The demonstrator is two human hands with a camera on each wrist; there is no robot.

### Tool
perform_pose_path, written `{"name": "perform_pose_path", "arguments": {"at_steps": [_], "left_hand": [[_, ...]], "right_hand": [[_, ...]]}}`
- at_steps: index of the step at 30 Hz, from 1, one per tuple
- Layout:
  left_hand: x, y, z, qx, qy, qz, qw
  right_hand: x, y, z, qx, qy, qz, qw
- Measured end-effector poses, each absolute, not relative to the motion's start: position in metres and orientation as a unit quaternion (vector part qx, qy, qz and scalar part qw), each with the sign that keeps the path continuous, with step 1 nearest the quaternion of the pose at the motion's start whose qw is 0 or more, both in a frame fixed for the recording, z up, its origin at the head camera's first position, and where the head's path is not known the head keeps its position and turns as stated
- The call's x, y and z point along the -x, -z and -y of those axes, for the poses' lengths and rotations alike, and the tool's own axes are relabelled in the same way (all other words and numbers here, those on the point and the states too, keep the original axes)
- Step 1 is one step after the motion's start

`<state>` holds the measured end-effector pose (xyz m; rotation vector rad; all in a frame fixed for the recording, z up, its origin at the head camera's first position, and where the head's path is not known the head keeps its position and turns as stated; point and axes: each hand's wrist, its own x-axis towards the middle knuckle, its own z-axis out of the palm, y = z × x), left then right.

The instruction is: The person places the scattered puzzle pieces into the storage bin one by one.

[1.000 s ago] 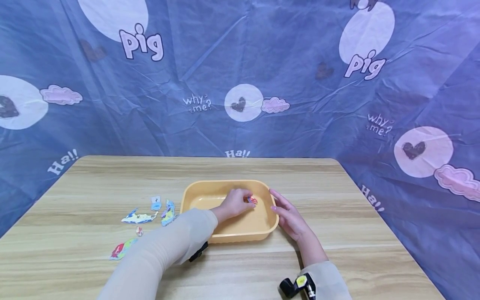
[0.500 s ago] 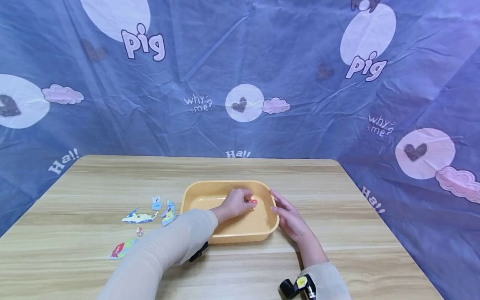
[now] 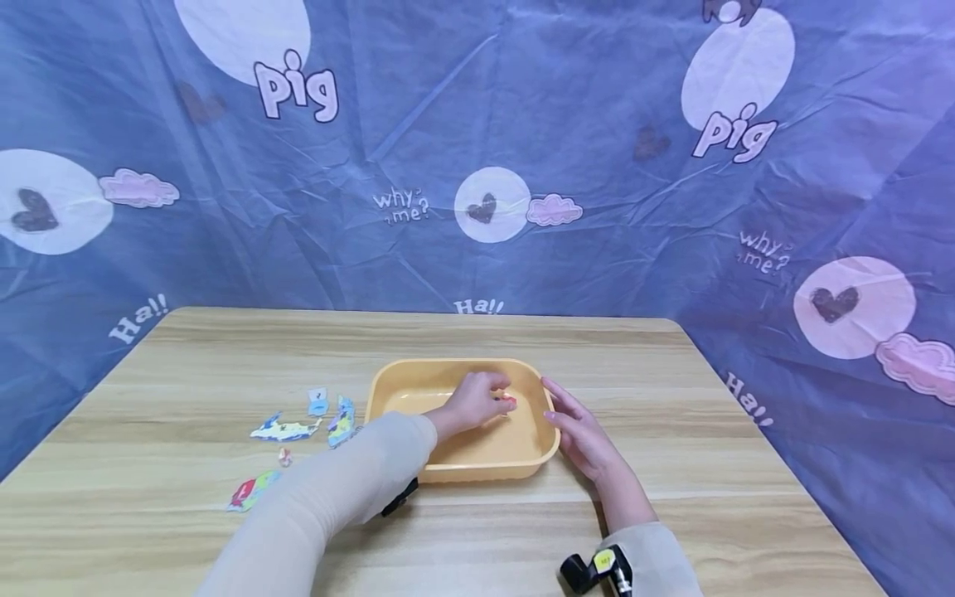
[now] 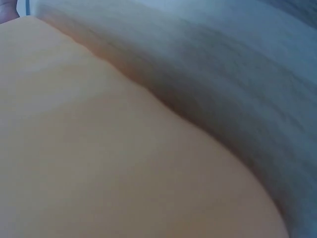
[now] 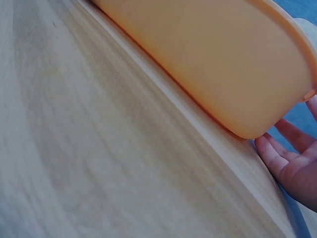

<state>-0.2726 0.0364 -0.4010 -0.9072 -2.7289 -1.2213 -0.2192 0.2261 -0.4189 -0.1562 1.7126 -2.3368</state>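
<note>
In the head view, a yellow-orange plastic bin (image 3: pixel 462 473) stands on the wooden table. My left hand (image 3: pixel 472 401) reaches down into it, with thumb and forefinger bent around a small red piece (image 3: pixel 509 401) near the right end. A gap shows between those two fingertips, and I cannot tell whether they pinch the piece. My right hand (image 3: pixel 585 435) rests against the bin's right side, thumb and forefinger at the rim. In the right wrist view its extended fingers (image 5: pixel 270 148) lie by the bin's outer wall (image 5: pixel 208 59). The bin wall (image 4: pixel 89 158) fills much of the left wrist view.
Left of the bin lie several colourful flat cut-out pieces: a light blue one (image 3: pixel 317 402), a white-and-blue one (image 3: pixel 286 429), a multicoloured one (image 3: pixel 342 421), a tiny one (image 3: pixel 285 457) and a red-and-green one (image 3: pixel 252 490). A blue printed cloth (image 3: pixel 418 274) hangs behind the table.
The head view has shifted slightly. My left fingers have stayed at the red piece, with less of it showing than a second ago. My right hand has kept its place against the bin.
</note>
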Motion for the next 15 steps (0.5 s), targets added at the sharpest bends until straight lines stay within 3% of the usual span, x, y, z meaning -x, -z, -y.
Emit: {"name": "perform_pose_path", "arguments": {"at_steps": [15], "left_hand": [[0.276,0.374,-0.022,0.256,0.446,0.857,0.014]], "right_hand": [[0.219,0.417,-0.227,0.060,0.802,-0.581,0.124]]}}
